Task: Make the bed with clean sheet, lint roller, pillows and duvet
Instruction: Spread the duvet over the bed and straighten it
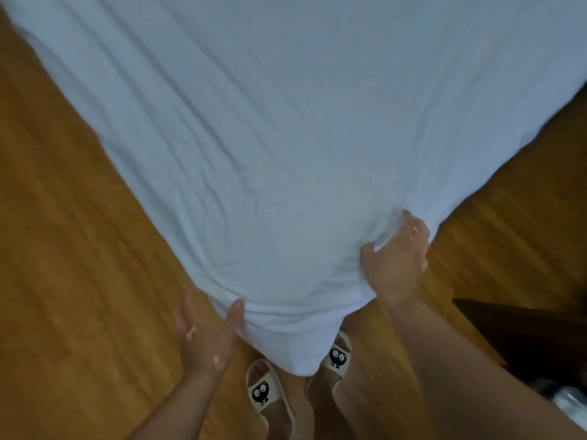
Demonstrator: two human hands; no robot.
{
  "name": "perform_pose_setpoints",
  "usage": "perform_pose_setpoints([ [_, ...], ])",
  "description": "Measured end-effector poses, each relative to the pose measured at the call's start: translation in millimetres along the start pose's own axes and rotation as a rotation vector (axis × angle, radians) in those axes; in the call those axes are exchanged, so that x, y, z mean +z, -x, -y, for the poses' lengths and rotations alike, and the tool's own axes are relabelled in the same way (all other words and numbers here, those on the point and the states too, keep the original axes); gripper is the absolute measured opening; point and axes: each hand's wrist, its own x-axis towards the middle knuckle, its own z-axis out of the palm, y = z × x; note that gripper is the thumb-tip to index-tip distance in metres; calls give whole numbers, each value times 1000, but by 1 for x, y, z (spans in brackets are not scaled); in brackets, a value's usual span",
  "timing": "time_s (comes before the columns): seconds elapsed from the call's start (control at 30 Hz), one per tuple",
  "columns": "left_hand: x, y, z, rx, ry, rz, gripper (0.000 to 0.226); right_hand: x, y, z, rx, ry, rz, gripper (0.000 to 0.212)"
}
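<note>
Left hand (203, 338) is spread wide, fingers loose, its thumb touching the white sheet (270, 138) just to its right. The sheet stretches up and away above both hands. Right hand (397, 258) bunches a fold of it in curled fingers. Cat-face slippers (263, 389) stand below, on the wooden floor (63, 249).

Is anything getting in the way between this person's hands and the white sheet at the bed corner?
Nothing visible does. The right hand grips a bunch of the sheet at the corner, and the open left hand touches its hanging edge with a fingertip. Only the slippers sit below the draped corner.
</note>
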Motion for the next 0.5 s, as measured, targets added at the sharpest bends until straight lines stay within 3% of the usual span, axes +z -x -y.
perform_pose_setpoints([
  [0.07, 7, -7, 4, -370, 495, 129, 95, 7, 30, 28, -491, 22, 54, 76],
  [0.1, 11, -12, -1, -461, 700, 236, 81, 15, 41, 43, -658, 63, 115, 76],
  [0.17, 22, -28, -11, -490, 962, 399, 78, 38, 58, 71, -865, 194, 226, 77],
  [0.23, 30, -33, -25, -448, 983, 362, 77, 58, 70, 90, -951, 374, 313, 81],
  [0.33, 37, -40, -34, -380, 807, 83, 64, 78, 76, 90, -946, 563, 358, 86],
  [0.43, 19, -34, -40, -322, 537, -27, 63, 75, 75, 92, -929, 626, 365, 85],
  [0.5, 8, -20, -23, -311, 496, -69, 66, 70, 79, 94, -936, 619, 357, 86],
])
